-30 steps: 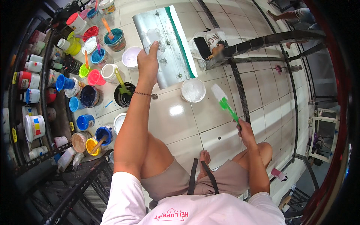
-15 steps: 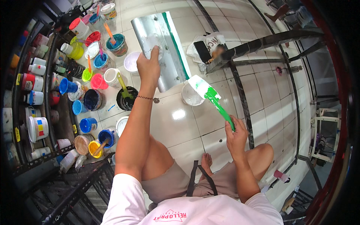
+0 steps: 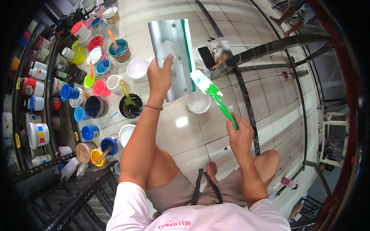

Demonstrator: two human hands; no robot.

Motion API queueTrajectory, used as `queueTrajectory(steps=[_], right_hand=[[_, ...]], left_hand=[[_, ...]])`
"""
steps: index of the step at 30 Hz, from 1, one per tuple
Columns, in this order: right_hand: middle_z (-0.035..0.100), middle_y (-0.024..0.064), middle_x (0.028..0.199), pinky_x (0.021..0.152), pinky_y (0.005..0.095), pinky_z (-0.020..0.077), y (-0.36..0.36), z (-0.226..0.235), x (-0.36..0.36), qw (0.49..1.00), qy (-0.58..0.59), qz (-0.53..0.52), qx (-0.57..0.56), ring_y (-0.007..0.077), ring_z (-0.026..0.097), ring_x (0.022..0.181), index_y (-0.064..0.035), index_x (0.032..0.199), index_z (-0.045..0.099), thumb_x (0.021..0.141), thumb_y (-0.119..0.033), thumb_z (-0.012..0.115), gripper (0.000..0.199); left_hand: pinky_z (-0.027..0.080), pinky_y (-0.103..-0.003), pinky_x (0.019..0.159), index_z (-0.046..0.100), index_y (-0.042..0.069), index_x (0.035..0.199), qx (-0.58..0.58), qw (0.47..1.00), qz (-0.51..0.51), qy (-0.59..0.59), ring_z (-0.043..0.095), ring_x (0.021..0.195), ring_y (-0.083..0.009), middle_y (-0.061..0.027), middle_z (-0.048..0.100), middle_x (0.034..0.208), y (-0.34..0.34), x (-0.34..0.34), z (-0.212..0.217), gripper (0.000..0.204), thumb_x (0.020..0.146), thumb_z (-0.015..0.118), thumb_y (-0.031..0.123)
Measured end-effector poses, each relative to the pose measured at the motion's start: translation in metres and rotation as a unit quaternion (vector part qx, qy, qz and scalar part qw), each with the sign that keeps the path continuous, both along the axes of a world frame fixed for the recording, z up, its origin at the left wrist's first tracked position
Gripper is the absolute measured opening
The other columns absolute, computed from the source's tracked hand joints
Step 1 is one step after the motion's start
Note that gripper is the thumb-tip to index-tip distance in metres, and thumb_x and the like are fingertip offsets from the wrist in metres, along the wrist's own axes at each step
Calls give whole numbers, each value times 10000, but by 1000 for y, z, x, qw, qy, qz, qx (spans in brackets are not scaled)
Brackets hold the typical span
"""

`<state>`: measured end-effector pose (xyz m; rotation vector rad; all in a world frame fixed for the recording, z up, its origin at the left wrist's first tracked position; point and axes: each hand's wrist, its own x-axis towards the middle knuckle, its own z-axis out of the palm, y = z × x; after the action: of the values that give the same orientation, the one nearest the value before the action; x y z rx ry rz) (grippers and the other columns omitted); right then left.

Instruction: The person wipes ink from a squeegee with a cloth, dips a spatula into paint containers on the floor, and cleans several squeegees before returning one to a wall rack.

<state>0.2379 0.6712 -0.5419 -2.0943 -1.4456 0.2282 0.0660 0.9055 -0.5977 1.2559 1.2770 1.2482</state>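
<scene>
My left hand (image 3: 160, 80) is closed on a wide screen-printing squeegee (image 3: 181, 79) with a silvery metal holder and a green blade along its right edge. White paint is smeared on the metal near my thumb. My right hand (image 3: 241, 136) grips the handle of a green spatula (image 3: 221, 106), whose broad head is coated in white paint. That head meets the lower end of the squeegee's blade edge, or lies very close to it. Below them on the floor stands a white tub (image 3: 197, 103), partly covered by the spatula and squeegee.
Several open paint tubs, such as a black one (image 3: 131, 109) and a teal one (image 3: 120, 54), crowd the floor at left. Beside them is a shelf of bottles (image 3: 37, 73). A black metal frame (image 3: 266, 54) spans the right, near a phone (image 3: 207, 57). Another person's legs (image 3: 283, 17) show far right.
The squeegee has shifted slightly right and down and turned more upright. The spatula's head has moved left and up, to the blade's lower end. Both hands keep their grip.
</scene>
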Motion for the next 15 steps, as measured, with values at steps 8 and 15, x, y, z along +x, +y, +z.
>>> queueTrajectory(steps=[8,15], right_hand=[[605,167,765,604,418,438,38,26,2,1000,-15,-15,17,348,584,675,1,984,650,856,-207,614,247],[635,187,799,646,433,454,79,47,15,997,-37,-39,60,372,604,725,5,964,668,861,-239,608,272]], left_hand=[[484,-330,705,622,-45,989,17,998,-40,38,621,733,-206,-141,674,822,-10,5,14,368,861,617,301],[479,-297,694,624,-49,1001,17,996,-60,64,599,749,-144,-108,666,842,-16,7,24,337,882,623,266]])
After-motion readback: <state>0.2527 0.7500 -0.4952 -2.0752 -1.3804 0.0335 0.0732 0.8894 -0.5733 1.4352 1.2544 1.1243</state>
